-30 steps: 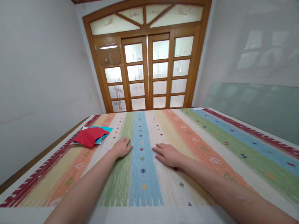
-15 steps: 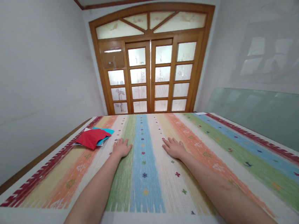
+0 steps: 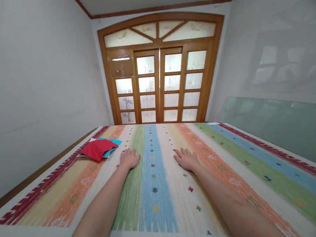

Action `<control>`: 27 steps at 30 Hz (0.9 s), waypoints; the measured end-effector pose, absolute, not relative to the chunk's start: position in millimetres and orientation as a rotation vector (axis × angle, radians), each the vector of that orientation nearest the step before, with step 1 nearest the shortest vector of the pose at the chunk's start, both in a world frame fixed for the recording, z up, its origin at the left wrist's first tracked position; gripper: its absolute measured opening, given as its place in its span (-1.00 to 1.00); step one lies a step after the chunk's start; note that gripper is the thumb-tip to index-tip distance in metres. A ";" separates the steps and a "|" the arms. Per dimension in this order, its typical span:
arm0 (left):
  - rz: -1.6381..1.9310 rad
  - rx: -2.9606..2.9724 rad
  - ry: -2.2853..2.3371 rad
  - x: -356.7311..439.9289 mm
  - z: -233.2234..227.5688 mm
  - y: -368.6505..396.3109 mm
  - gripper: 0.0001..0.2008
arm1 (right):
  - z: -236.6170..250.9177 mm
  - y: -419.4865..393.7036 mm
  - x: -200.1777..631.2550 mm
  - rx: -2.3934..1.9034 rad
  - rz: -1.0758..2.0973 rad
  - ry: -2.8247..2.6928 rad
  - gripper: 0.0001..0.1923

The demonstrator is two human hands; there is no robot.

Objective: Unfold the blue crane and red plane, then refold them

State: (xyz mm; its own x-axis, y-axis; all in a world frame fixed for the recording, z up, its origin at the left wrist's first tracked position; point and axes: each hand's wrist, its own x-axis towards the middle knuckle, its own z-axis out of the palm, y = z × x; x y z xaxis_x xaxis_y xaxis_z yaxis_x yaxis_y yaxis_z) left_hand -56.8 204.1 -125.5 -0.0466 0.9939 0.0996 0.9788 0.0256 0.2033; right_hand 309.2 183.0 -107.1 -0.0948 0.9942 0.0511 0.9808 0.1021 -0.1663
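My left hand [image 3: 129,159] lies flat, palm down, on the striped tablecloth [image 3: 157,219], near the green stripe, with its fingers spread. My right hand [image 3: 186,159] rests the same way farther right, over the white and pale yellow stripes. Neither hand holds anything. Left of my left hand, and apart from it, lies a small pile of folded sheets, paper or thin cloth: a red piece [image 3: 97,150] on top, with a light blue piece [image 3: 116,142] and some white showing beneath.
The cloth covers a wide table whose wooden edge [image 3: 76,142] shows at the left. Wooden doors with glass panes [image 3: 161,84] stand beyond the far end. A pale green glass-like panel [image 3: 275,122] leans along the right wall. A small white item [image 3: 212,123] lies at the far right edge.
The view has tilted up slightly, so the doors and table sit a little lower in the picture. Both hands stay flat on the cloth, and the pile has not moved.
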 end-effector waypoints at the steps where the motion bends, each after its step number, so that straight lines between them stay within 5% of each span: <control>1: 0.335 2.120 2.202 -56.6 -125.7 204.0 -0.18 | -106.9 182.7 309.5 -1.996 0.145 -2.216 -0.34; 15: 0.515 2.060 2.247 -50.5 -122.7 204.1 -0.29 | -107.8 183.2 333.4 -1.517 0.418 -1.777 -0.55; 22: 0.786 2.141 2.069 -57.9 -111.7 195.2 -0.64 | -109.4 184.4 341.4 -1.379 0.464 -1.547 -0.84; 27: 1.018 2.141 1.992 -60.5 -103.9 190.9 -0.66 | -108.9 186.5 339.1 -1.333 0.460 -1.575 -0.88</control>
